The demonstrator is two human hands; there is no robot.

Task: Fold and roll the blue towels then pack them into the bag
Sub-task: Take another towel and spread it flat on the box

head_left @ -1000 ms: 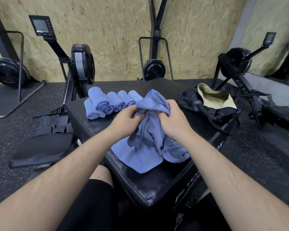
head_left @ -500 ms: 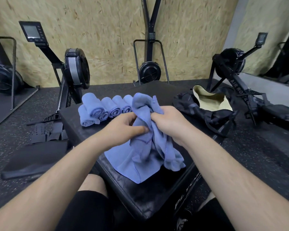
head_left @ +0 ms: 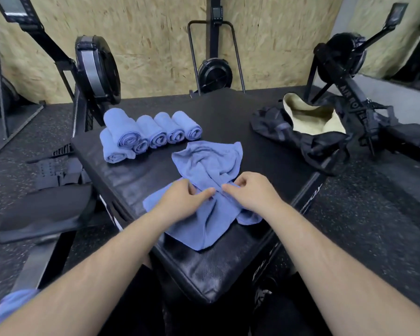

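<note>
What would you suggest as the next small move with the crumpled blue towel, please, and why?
Probably draw both hands apart to spread it flat. The left hand and right hand pinch the crumpled blue cloth towel at its bunched middle on the black padded box; it looks too creased to fold yet.

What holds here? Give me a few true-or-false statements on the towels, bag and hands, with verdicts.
1. Rolled towels lie on the box. True.
2. The bag is closed. False: it gapes open, with pale lining showing.
3. The left hand and right hand both pinch the loose towel. True.
4. The loose towel is rolled. False: it lies crumpled on the box.
5. The rolled towels sit in the bag. False: they lie apart from it, on the box's left side.
</note>
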